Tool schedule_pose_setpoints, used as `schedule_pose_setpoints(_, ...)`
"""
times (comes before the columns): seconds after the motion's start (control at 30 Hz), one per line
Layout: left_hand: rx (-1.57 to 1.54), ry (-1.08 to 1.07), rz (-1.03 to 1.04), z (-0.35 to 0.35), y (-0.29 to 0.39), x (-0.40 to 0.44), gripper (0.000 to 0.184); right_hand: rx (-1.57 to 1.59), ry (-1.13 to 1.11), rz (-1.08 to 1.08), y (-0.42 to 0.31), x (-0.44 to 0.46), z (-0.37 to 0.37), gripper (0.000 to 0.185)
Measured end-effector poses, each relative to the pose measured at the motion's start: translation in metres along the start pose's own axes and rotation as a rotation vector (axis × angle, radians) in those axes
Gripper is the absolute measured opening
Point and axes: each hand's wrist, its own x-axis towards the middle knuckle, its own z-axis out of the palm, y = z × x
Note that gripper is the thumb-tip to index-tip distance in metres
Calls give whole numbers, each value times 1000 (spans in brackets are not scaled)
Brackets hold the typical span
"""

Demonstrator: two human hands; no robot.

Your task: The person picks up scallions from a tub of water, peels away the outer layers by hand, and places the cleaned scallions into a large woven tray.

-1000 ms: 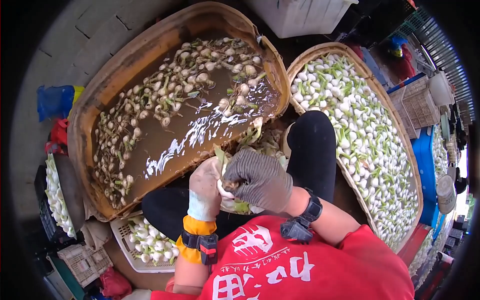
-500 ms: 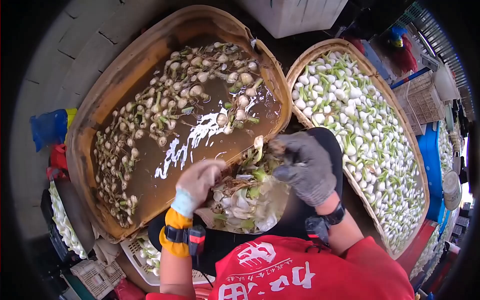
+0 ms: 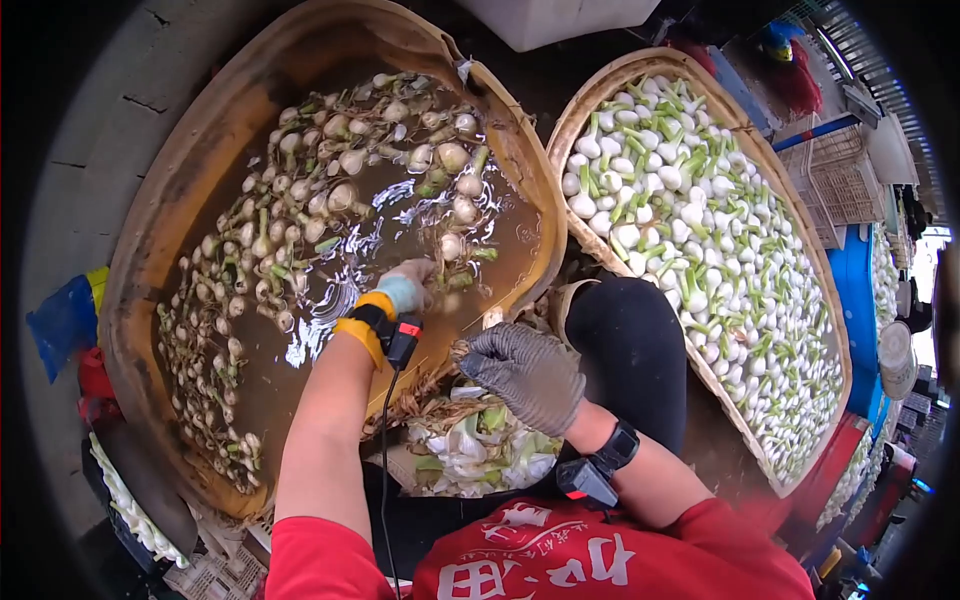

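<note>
My left hand (image 3: pixel 410 285), in a pale glove, reaches over the muddy water of the large brown tub (image 3: pixel 135 250), close beside a few unpeeled bulbs (image 3: pixel 452 247). Its fingers are blurred and partly hidden, so their grip cannot be made out. My right hand (image 3: pixel 525 375), in a grey glove, is over the tub's near edge with its fingers curled together; something small and brown shows at the fingertips. Below it, between my legs, lies a heap of peeled skins and leaves (image 3: pixel 480 450). Many dirty bulbs with stems (image 3: pixel 340 197) float in the tub.
On the right, a second tub (image 3: pixel 705 400) holds clean white bulbs (image 3: pixel 690 210) with green stems. A white bin (image 3: pixel 560 15) stands at the top. Blue containers (image 3: pixel 855 310) and wicker-like crates (image 3: pixel 840 180) are at the far right. My knee (image 3: pixel 625 370) is beside the right tub.
My left hand has moved forward into the brown tub from near the peelings. My right hand first parted from the left and is now lower and farther left. The bulb held between both hands earlier is gone from them.
</note>
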Motion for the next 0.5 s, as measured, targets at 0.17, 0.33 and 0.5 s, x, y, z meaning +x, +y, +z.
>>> schedule_pose_setpoints(0.17,-1463,-178,-72,19,16,-98,52,-144,42,-92,0,-4,3,26)
schedule_pose_setpoints(0.33,-1857,34,244,27,80,-220,72,-219,99,-245,-8,-7,15,34)
schedule_pose_setpoints(0.5,-2072,251,243,50,121,-273,47,-285,29,-527,-37,-26,22,35)
